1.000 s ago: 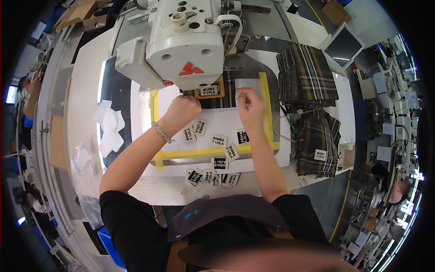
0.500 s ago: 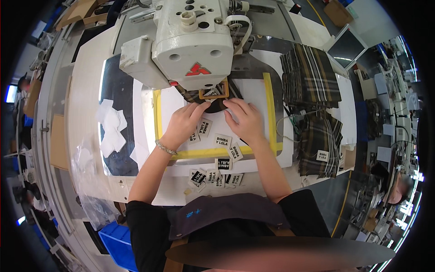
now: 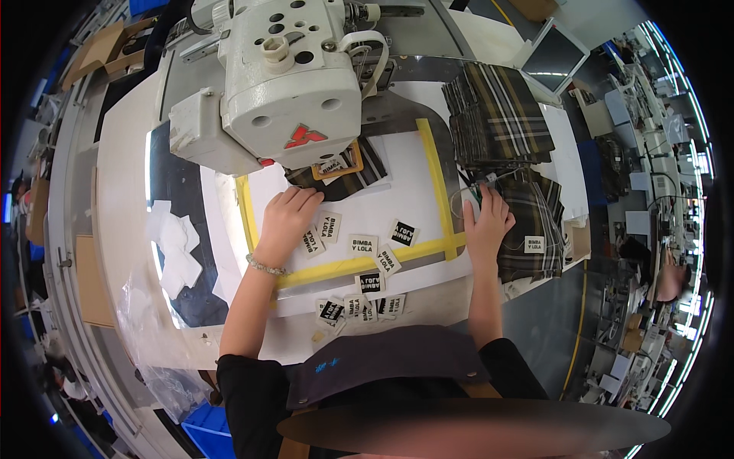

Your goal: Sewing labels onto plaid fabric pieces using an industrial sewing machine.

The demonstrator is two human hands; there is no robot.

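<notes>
- Workshop clutter (image 3: 646, 191) curved beyond both hands, its edges lost in the dark fisheye rim; a person (image 3: 670, 283) far to the right was blurred past detail.
- Bare hands stood well apart. The left hand (image 3: 289, 216) touched the near edge of a plaid fabric piece (image 3: 371, 164); its fingertips were hard to make out, so whether they pinched or only pressed cannot be told.
- Just ahead of that hand, the piece lay beneath an orange frame (image 3: 358, 161), its far side hidden by a white machine head (image 3: 294, 99) bearing a red emblem (image 3: 305, 136).
- The right hand (image 3: 486, 218) was at the left edge of a plaid pile (image 3: 535, 210); a small green thing (image 3: 476, 196) at its fingers was mostly covered, and whether it was held cannot be told.
- Square labels (image 3: 364, 245) lay scattered between the hands and nearer the wearer, most pale with dark block lettering, several the reverse; the nearest overlapped, cutting off their print.
- Below both hands, blue script (image 3: 330, 366) on a dark apron (image 3: 405, 356) was too small to read.
</notes>
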